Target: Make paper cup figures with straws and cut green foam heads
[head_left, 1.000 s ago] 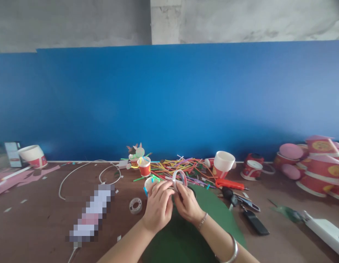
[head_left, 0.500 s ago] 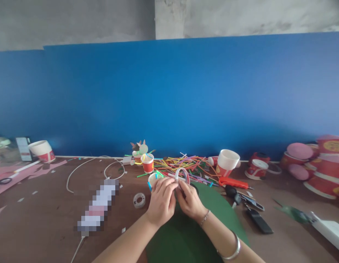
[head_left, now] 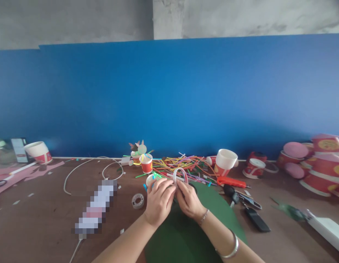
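My right hand (head_left: 189, 200) is closed on a pale ring-shaped piece (head_left: 180, 173) that stands up above its fingers. Close beside it, my left hand (head_left: 159, 202) has its fingers bent and pressed together at the near side of the ring; what they pinch is hidden. A small cup with blue strips (head_left: 150, 179) shows just behind my left fingers. Both hands are over a dark green round sheet (head_left: 224, 215). To the left of my left hand lies a roll of tape (head_left: 137, 201).
Colourful straws (head_left: 186, 162) lie scattered behind the hands. A white-and-red cup (head_left: 225, 160), an orange cutter (head_left: 232, 182) and keys (head_left: 232, 193) are on the right. Stacked red cups (head_left: 323, 171) stand far right. A phone with a cable (head_left: 96, 206) lies left.
The whole view has shifted slightly, so things on the table appear a little further left. My hands stay close together at the ring, with only a slight shift of my left fingers.
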Tool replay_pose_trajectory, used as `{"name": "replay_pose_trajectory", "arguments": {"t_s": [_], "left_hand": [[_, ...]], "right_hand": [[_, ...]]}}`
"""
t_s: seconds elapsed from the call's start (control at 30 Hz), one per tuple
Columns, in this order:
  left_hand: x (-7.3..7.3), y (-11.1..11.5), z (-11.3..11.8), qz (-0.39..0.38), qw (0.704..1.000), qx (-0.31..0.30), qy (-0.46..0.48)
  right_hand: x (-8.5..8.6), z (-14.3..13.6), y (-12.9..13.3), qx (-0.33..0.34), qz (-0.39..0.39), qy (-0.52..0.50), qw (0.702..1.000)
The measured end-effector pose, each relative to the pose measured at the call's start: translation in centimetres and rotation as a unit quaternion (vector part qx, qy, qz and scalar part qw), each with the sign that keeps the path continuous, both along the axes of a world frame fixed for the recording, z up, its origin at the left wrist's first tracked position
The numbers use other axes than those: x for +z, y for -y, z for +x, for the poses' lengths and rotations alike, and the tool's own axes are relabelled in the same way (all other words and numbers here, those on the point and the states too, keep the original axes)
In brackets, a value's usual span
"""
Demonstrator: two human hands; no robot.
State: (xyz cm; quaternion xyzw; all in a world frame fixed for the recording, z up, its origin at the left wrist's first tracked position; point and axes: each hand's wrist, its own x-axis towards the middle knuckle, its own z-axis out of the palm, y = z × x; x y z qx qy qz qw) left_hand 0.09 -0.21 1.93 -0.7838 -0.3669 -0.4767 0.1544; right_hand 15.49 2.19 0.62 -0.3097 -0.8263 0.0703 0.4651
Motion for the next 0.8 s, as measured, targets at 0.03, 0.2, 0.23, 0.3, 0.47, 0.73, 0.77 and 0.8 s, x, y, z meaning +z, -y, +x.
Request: {"name": "replay_pose_trajectory", "arguments": {"t_s": [0.03,0.2,0.23,0.3,0.47,0.73,0.77,0.8], "left_hand": [[0.05,0.06,0.04,0.002,1.0,0.005,0.007],[0.2,0.24,0.15,-0.003,1.0,0.02,0.024],[0.22,0.26,0.15,-0.004,1.0,0.017,0.025],[0.25,0.27,0.15,-0.006,1.0,0.013,0.027],[0.36,0.41,0.21,-0.005,0.999,0.016,0.034],[0.55,0.65,0.21,-0.015,0.999,0.001,0.051],[0.55,0.66,0.23,-0.016,0.998,0.001,0.054],[0.55,0.66,0.23,-0.016,0.998,-0.001,0.056]], "right_hand": [[0.12,0.01,0.07,0.002,0.007,0.003,1.0],[0.66,-0.06,0.37,0.012,0.029,0.026,0.999],[0.71,-0.09,0.39,0.013,0.034,0.027,0.999],[0.7,-0.13,0.36,0.015,0.043,0.024,0.999],[0.28,-0.09,0.05,0.026,0.095,0.012,0.995],[0.08,-0.01,-0.1,0.034,0.097,0.012,0.995],[0.06,0.01,-0.13,0.037,0.101,0.011,0.994],[0.03,0.02,-0.16,0.041,0.102,0.011,0.994]]}}
